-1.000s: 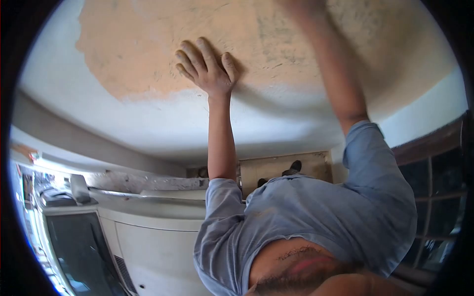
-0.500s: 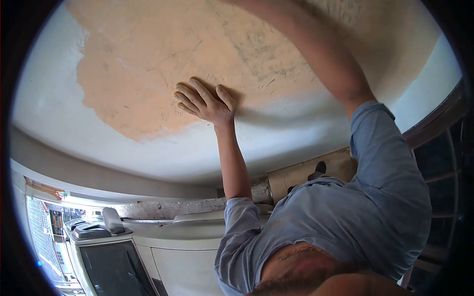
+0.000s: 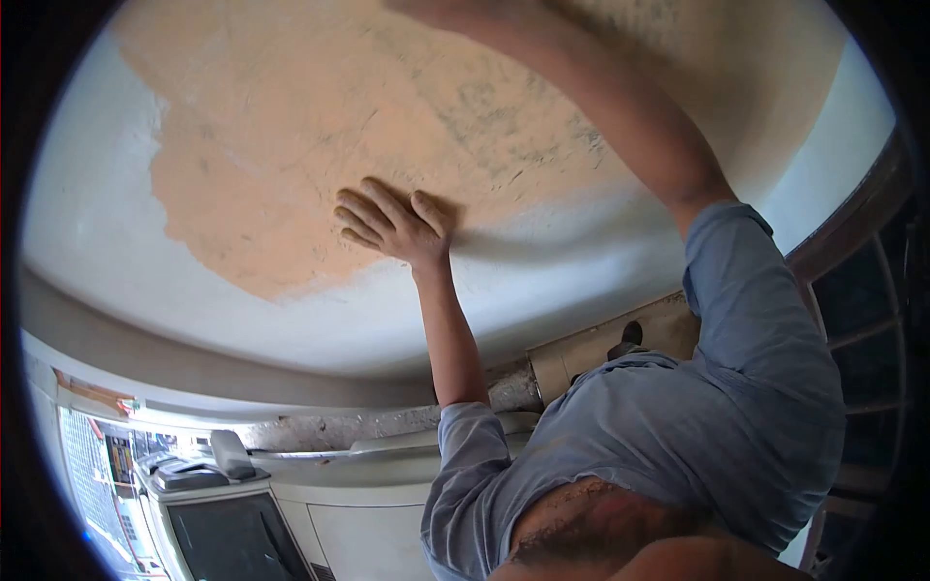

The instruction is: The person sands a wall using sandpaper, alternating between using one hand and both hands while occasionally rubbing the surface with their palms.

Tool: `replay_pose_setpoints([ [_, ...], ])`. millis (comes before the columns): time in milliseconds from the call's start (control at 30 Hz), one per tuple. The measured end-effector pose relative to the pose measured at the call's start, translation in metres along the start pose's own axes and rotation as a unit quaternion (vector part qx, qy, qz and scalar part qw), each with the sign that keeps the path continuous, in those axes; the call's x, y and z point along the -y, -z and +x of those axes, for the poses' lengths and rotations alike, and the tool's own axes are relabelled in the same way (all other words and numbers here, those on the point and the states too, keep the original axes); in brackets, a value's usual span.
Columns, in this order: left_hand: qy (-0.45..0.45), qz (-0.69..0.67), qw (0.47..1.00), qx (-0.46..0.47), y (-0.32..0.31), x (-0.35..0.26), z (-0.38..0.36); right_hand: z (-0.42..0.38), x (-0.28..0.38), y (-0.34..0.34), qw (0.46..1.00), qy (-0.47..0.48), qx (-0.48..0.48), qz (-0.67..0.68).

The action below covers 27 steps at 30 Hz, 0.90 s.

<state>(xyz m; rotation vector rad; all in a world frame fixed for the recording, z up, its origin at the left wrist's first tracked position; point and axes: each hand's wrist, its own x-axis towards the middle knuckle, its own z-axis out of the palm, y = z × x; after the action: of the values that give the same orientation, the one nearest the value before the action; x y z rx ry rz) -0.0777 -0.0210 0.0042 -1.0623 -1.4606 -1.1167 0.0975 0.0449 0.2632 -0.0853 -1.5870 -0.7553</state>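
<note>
My left hand (image 3: 395, 225) lies flat with fingers spread on a wall (image 3: 320, 339), over the lower part of a large peach-coloured patch (image 3: 252, 184). Its fingertips look coated with something yellowish, and it holds nothing. My right arm reaches up across the patch. At the top edge of the view, my right hand (image 3: 436, 12) is blurred and mostly cut off; its fingers and anything in them are hidden. Dark marks and scratches show on the patch between the two arms.
A pale vehicle (image 3: 368, 533) with a dark window (image 3: 237, 537) and a side mirror (image 3: 231, 453) stands at the lower left. A dark-framed grille (image 3: 867, 339) is at the right. A dark shoe (image 3: 632, 334) shows on the floor below the wall.
My right forearm has moved left along the top, bringing more of the wrist area into view. My left hand remains flat on the wall; it and the vehicle appear slightly lower in the view.
</note>
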Motion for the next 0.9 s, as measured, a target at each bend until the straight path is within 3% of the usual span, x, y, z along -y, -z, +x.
replay_pose_setpoints([
  [133,0.013,-0.004,1.0,0.008,0.003,-0.002,-0.002,-0.116,0.054,0.004,0.989,0.02,0.104,-0.101],
  [167,0.014,-0.003,1.0,0.01,0.003,-0.001,-0.001,-0.17,0.068,0.017,0.986,0.032,0.154,-0.051],
  [200,0.01,0.012,1.0,0.011,0.002,0.001,-0.002,-0.225,0.081,0.027,0.989,-0.007,0.147,0.017],
  [267,0.011,0.017,1.0,0.0,-0.001,0.003,-0.004,-0.283,0.075,0.042,0.98,0.014,0.197,0.026],
  [333,-0.013,0.017,1.0,0.007,0.003,0.003,-0.005,-0.225,0.031,0.05,0.978,0.073,0.193,0.026],
  [367,-0.007,0.017,1.0,0.01,0.004,0.001,-0.004,-0.182,0.007,0.047,0.985,0.072,0.148,-0.049],
  [400,0.002,0.018,1.0,0.009,0.004,-0.001,-0.002,-0.147,-0.021,0.039,0.99,-0.004,0.135,-0.029],
  [467,-0.004,0.016,1.0,0.006,0.004,0.0,-0.003,-0.034,-0.045,0.05,0.99,0.004,0.033,-0.139],
  [600,0.004,0.012,1.0,0.004,0.003,0.0,-0.002,-0.062,-0.037,0.046,0.993,0.003,0.045,-0.108],
  [633,0.008,0.017,1.0,0.008,0.003,-0.001,-0.002,-0.112,-0.016,0.053,0.994,-0.006,0.049,-0.099],
  [700,0.012,0.01,1.0,-0.009,0.002,-0.002,0.0,-0.219,0.022,0.072,0.981,-0.016,0.165,-0.098],
  [733,0.012,0.01,1.0,-0.001,0.003,-0.001,-0.001,-0.276,0.04,0.077,0.989,-0.078,0.122,-0.026],
  [833,0.013,0.02,1.0,-0.004,0.002,-0.003,0.001,-0.262,0.022,0.091,0.986,-0.027,0.165,-0.005],
  [900,-0.001,0.02,1.0,0.002,0.002,-0.003,0.0,-0.194,-0.022,0.09,0.985,0.023,0.151,-0.075],
])
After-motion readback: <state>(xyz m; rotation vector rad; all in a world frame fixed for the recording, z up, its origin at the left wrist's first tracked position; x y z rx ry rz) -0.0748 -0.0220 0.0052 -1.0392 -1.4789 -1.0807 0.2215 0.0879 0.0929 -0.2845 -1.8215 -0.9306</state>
